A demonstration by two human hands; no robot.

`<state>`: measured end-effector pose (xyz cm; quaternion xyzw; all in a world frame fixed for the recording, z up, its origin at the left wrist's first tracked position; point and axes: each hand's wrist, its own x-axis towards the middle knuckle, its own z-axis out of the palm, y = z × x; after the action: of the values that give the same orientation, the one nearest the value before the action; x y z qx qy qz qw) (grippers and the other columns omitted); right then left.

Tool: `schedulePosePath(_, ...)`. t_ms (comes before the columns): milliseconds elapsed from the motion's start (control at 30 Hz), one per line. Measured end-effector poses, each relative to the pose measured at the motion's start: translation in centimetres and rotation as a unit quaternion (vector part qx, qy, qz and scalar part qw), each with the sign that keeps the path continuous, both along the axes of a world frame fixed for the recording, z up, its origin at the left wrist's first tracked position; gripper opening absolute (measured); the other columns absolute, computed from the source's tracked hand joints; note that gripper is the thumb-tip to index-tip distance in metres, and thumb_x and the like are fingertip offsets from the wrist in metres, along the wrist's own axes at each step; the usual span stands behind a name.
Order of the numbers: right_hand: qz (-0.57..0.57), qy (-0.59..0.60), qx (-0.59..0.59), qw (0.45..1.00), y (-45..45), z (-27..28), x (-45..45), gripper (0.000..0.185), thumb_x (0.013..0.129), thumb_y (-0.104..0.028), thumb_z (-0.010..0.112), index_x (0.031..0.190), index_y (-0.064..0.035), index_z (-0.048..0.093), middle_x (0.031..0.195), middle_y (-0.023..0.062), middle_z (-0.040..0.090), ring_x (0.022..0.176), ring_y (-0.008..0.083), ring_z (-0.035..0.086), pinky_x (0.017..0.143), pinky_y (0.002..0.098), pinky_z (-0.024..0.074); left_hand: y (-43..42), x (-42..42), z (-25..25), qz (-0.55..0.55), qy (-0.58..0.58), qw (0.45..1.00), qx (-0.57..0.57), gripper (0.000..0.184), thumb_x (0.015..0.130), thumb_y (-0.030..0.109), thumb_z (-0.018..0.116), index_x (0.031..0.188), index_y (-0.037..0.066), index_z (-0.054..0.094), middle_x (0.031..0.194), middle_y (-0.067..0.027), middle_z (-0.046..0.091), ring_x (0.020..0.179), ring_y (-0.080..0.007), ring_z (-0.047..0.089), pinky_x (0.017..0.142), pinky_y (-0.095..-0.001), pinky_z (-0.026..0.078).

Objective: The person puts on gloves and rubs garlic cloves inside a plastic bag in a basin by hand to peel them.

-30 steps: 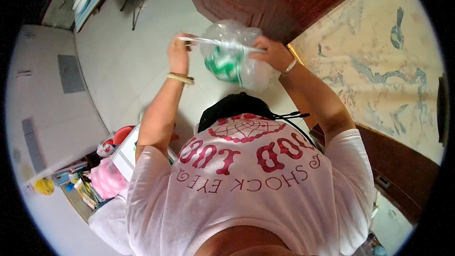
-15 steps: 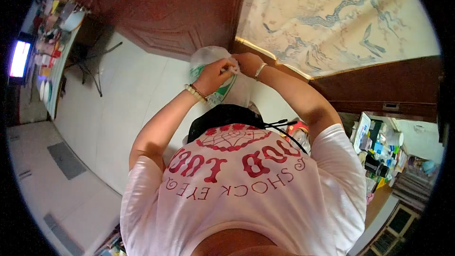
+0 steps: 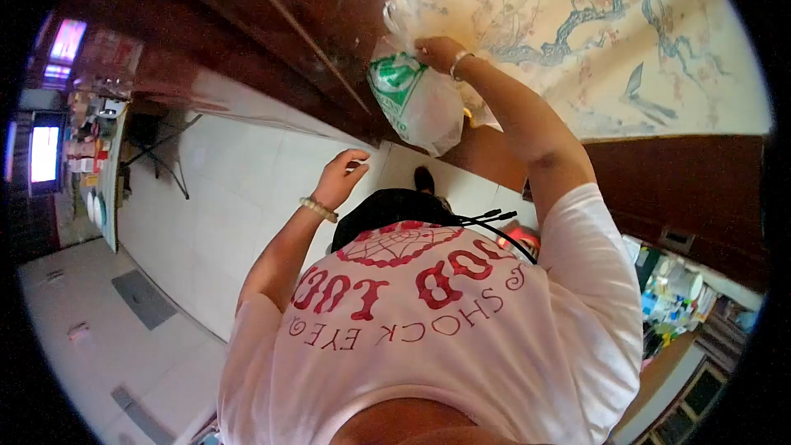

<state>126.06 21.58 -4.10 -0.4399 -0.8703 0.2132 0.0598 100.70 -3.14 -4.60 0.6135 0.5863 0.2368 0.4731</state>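
My right hand [image 3: 441, 53], with a bracelet at the wrist, is closed on the neck of a translucent white plastic bag [image 3: 424, 107] with green print. The bag is raised in front of the dark brown door and the patterned curtain, its twisted top [image 3: 391, 21] sticking up past my fingers. What is inside cannot be made out. Lower and to the left, my left hand [image 3: 342, 177] holds nothing. Its fingers are loosely bent and apart, above the floor near my waist.
The brown door [image 3: 272, 41] stands close ahead, beside the cream curtain [image 3: 568, 41]. At the left is a cluttered table [image 3: 115, 173] by a lit screen [image 3: 45, 155]. Shelved items [image 3: 676, 297] crowd the right. Black cables [image 3: 494, 218] lie across my front; a shoe [image 3: 423, 180] shows below.
Both hands were at the top of the bag. My left hand has come off it and drawn back, while my right hand has lifted the bag up toward the curtain.
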Motion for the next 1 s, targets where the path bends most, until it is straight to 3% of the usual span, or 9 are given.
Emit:
schedulePosePath(167,-0.038,0.016,0.05,0.998,14.2,-1.5,8.5,0.021,0.078,-0.028,0.056,0.091,-0.0108,0.057,0.082,0.0145,0.062,0.075,0.0307,0.06,0.067,0.0399,0.0453,-1.1,-2.1,-4.6,0.141,-0.01,0.987,-0.072,0.02,0.087,0.016,0.057,0.105,0.007,0.056,0.097,-0.0037,0.061,0.083,-0.0125,0.058,0.072,-0.0271,0.047)
schedulePosePath(267,-0.214,0.036,-0.016,0.976,19.7,-0.6,21.6,0.038,0.084,-0.03,0.055,0.117,-0.0106,0.054,0.099,0.0107,0.064,0.09,0.023,0.059,0.08,0.0331,0.0455,-6.2,-6.7,-12.0,0.299,-0.068,0.936,-0.172,0.023,0.083,0.018,0.059,0.102,0.004,0.059,0.088,-0.0064,0.064,0.075,-0.0154,0.061,0.063,-0.0265,0.049)
schedulePosePath(300,-0.283,0.121,-0.044,0.95,22.9,-4.0,26.9,0.04,0.083,-0.031,0.056,0.118,-0.0109,0.053,0.105,0.0111,0.062,0.096,0.023,0.057,0.083,0.0334,0.0439,-8.8,-8.0,-13.6,0.286,-0.023,0.944,-0.162,0.023,0.085,0.022,0.057,0.101,0.005,0.059,0.087,-0.0055,0.064,0.075,-0.0152,0.061,0.062,-0.0269,0.049)
schedulePosePath(433,-0.47,-0.056,0.132,0.871,20.1,1.8,41.9,0.039,0.083,-0.031,0.055,0.114,-0.0086,0.054,0.107,0.0119,0.061,0.096,0.0256,0.057,0.084,0.0357,0.0432,-16.7,-11.2,-18.3,0.264,0.124,0.902,-0.317,0.022,0.085,0.023,0.057,0.098,0.006,0.06,0.086,-0.0055,0.063,0.075,-0.0155,0.061,0.062,-0.0285,0.05)
schedulePosePath(633,-0.616,-0.147,0.161,0.757,19.3,5.4,53.9,0.037,0.084,-0.034,0.053,0.111,-0.0083,0.056,0.102,0.0146,0.062,0.091,0.0302,0.06,0.08,0.0391,0.0453,-15.7,-9.2,-22.1,0.21,0.171,0.86,-0.433,0.021,0.086,0.025,0.057,0.095,0.006,0.06,0.084,-0.0054,0.062,0.075,-0.0159,0.061,0.062,-0.0308,0.05)
schedulePosePath(767,-0.504,-0.164,0.147,0.835,28.0,-3.8,56.4,0.037,0.082,-0.036,0.053,0.105,-0.0069,0.058,0.099,0.0182,0.062,0.09,0.0344,0.059,0.076,0.04,0.0454,-9.4,-5.2,-23.5,0.307,0.082,0.869,-0.379,0.021,0.086,0.026,0.057,0.093,0.007,0.06,0.083,-0.0054,0.062,0.074,-0.0161,0.061,0.062,-0.0323,0.051)
schedulePosePath(800,-0.525,-0.162,0.113,0.828,26.4,-1.0,52.6,0.037,0.081,-0.037,0.053,0.104,-0.0072,0.058,0.098,0.0181,0.062,0.09,0.0344,0.059,0.076,0.0392,0.0456,-9.3,-5.9,-24.1,0.334,0.026,0.873,-0.353,0.021,0.086,0.026,0.057,0.092,0.007,0.06,0.083,-0.0054,0.062,0.074,-0.0162,0.061,0.062,-0.0327,0.051)
schedulePosePath(967,-0.413,-0.105,0.044,0.903,33.6,-17.2,46.6,0.034,0.079,-0.039,0.055,0.097,-0.01,0.059,0.085,0.0152,0.064,0.078,0.0324,0.061,0.068,0.0396,0.0465,-1.5,1.3,-17.1,0.529,-0.112,0.782,-0.312,0.023,0.086,0.022,0.057,0.104,0.006,0.055,0.092,-0.0076,0.06,0.074,-0.0174,0.063,0.053,-0.0269,0.05)
schedulePosePath(1000,-0.448,-0.103,-0.066,0.886,33.9,-17.0,42.6,0.03,0.08,-0.036,0.053,0.099,-0.0129,0.059,0.087,0.0146,0.065,0.08,0.0321,0.061,0.07,0.0394,0.047,-2.9,2.5,-17.0,0.546,-0.159,0.76,-0.316,0.024,0.087,0.022,0.056,0.105,0.006,0.055,0.093,-0.008,0.06,0.074,-0.0177,0.063,0.053,-0.027,0.05)
